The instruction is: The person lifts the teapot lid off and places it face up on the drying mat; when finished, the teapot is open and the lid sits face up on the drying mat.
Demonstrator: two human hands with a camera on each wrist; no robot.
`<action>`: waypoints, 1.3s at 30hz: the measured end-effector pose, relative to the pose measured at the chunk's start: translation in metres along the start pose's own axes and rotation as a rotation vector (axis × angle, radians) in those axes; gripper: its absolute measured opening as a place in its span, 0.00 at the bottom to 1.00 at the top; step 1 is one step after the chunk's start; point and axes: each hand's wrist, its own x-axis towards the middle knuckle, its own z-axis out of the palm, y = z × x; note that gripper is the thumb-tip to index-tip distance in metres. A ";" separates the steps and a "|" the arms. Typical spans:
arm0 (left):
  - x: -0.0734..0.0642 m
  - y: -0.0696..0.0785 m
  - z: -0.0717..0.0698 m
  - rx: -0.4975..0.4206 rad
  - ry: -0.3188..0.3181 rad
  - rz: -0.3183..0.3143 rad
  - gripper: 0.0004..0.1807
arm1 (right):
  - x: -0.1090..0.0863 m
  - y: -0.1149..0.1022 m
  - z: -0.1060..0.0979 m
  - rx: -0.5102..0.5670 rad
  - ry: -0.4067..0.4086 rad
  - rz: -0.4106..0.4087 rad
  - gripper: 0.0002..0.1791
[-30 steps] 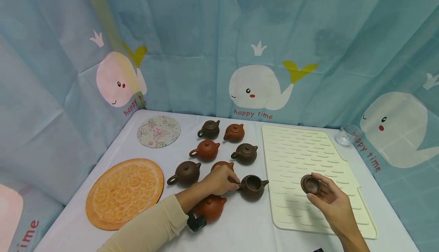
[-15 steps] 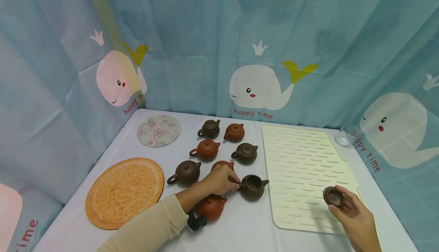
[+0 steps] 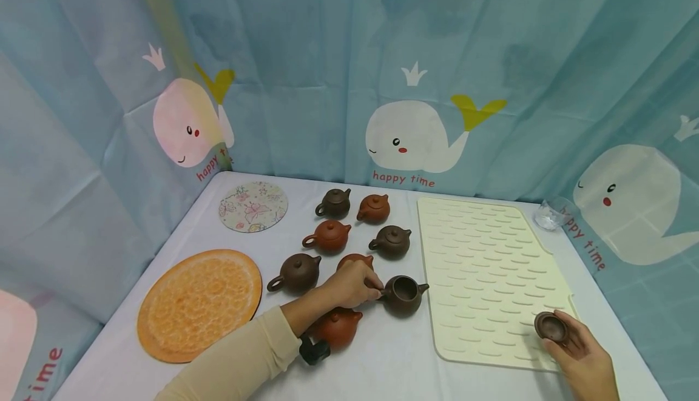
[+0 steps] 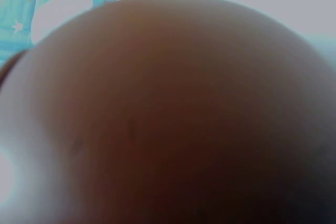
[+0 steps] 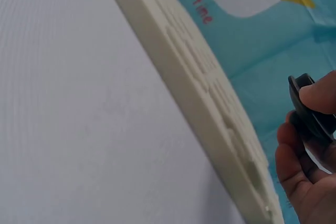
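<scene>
In the head view my left hand pinches the handle of a dark brown teapot, whose open top shows its inside. This teapot stands on the white cloth beside the ribbed mat. My right hand holds a small dark brown teapot lid over the mat's near right corner, hollow side facing the camera. The right wrist view shows the thumb and fingers on the edge of the lid. A reddish-brown teapot sits under my left forearm. A blurred brown round surface fills the left wrist view.
Several lidded teapots, such as a dark one and a red one, stand behind and left. The cream ribbed mat lies right. A clear glass cup stands far right, with an orange round mat and a floral one left.
My right hand has moved right and nearer with the lid, from over the mat's middle to its near right corner. The left hand stays on the teapot handle.
</scene>
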 end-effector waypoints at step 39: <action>-0.001 0.004 -0.003 0.055 -0.010 -0.016 0.04 | 0.007 0.008 -0.019 -0.764 -0.100 0.147 0.37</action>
